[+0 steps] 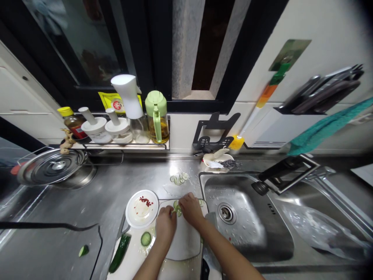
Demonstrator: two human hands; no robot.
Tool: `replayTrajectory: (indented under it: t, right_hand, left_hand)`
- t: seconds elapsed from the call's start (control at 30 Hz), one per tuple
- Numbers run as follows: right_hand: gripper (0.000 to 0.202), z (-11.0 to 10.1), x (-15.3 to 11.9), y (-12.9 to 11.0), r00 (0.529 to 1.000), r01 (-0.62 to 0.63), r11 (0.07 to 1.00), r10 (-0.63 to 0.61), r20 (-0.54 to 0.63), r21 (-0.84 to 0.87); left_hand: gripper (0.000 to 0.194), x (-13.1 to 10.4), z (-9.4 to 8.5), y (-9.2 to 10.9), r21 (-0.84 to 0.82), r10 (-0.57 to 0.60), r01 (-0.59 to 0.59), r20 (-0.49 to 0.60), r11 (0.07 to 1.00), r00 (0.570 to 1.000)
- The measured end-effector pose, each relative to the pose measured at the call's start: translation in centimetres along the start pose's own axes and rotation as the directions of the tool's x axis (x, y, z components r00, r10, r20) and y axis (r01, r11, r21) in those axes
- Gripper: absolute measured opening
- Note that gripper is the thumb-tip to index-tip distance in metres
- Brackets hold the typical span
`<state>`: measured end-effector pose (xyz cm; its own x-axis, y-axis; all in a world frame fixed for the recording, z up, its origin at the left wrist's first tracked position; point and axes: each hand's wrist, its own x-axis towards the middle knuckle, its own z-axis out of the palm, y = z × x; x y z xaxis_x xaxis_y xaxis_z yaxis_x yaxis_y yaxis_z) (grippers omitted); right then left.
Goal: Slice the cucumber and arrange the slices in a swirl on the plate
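Both my hands are at the far part of a small white plate or board (183, 245), which rests on a larger pale cutting board (136, 256). Thin cucumber slices (178, 212) lie between the fingertips. My left hand (166, 225) is curled at the slices' left side, and my right hand (190, 210) closes over them from the right. My fingers partly hide what they pinch. To the left are a white plate (136, 216) with chopped red bits, a thick cucumber round (146, 238) and a length of cucumber (120, 253). A knife (205, 268) lies at the right, partly behind my right forearm.
More cucumber slices (183, 177) lie on the wet steel counter behind the boards. A sink (241, 221) is at the right. A lidded pot (58, 167) stands far left, below a rack with an oil jug (157, 116). A cucumber end (84, 251) lies left.
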<state>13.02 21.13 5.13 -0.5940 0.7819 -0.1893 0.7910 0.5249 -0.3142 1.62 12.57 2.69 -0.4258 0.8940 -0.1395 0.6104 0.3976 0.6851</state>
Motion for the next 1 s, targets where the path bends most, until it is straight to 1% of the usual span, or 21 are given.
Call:
replayTrajectory:
  t: [0.17,0.23,0.3,0.37,0.43,0.53,0.6,0.67,0.77,0.9,1.0]
  right_hand:
    - [0.022,-0.8,-0.6,0.0,0.999,-0.034,0.999,0.035,-0.024,0.034]
    - [0.021,-1.2,-1.1,0.1,0.998,-0.051,0.997,0.054,-0.04,0.054]
    - [0.02,-1.5,-1.8,0.2,0.996,-0.069,0.995,0.074,-0.057,0.078]
    - [0.02,-1.6,-2.8,0.3,0.993,-0.088,0.991,0.096,-0.075,0.104]
    - [0.02,-1.4,-4.0,0.2,0.99,-0.098,0.987,0.109,-0.086,0.127]
    - [0.018,-0.5,-6.0,-0.1,0.991,-0.068,0.984,0.086,-0.1,0.166]
    - [0.017,0.4,-7.4,-0.6,0.989,-0.032,0.979,0.059,-0.133,0.202]
    - [0.017,1.4,-8.7,-1.1,0.989,-0.013,0.975,0.045,-0.141,0.221]
    - [0.015,2.7,-10.3,-2.0,0.988,-0.006,0.969,0.043,-0.147,0.245]
    - [0.016,3.9,-11.6,-2.9,0.988,0.017,0.965,0.024,-0.151,0.262]
    - [0.015,4.4,-12.1,-3.3,0.988,0.029,0.963,0.012,-0.151,0.268]
  left_hand:
    - [0.022,-0.3,-0.6,0.2,-0.002,0.011,-0.011,0.016,1.0,1.0]
    - [0.023,-0.6,-1.4,0.2,-0.016,0.026,-0.026,0.006,1.0,1.0]
    - [0.025,-1.0,-2.6,-0.3,-0.028,0.037,-0.037,-0.019,0.999,0.999]
    - [0.026,-1.6,-4.1,-1.2,-0.033,0.028,-0.03,-0.056,0.999,0.998]
    - [0.028,-2.4,-5.7,-2.7,-0.023,0.002,-0.004,-0.08,1.0,0.997]
    - [0.031,-3.7,-7.9,-5.4,0.062,-0.083,0.087,-0.072,0.994,0.994]
    - [0.031,-4.7,-8.7,-7.2,0.122,-0.128,0.135,-0.058,0.983,0.99]
    - [0.033,-5.5,-8.9,-8.4,0.173,-0.154,0.158,-0.041,0.972,0.987]
    - [0.037,-6.5,-8.5,-9.3,0.227,-0.178,0.179,-0.025,0.957,0.984]
    - [0.038,-7.0,-7.8,-9.2,0.198,-0.186,0.185,-0.015,0.963,0.982]
    - [0.035,-7.0,-7.6,-8.9,0.16,-0.189,0.187,-0.002,0.969,0.982]
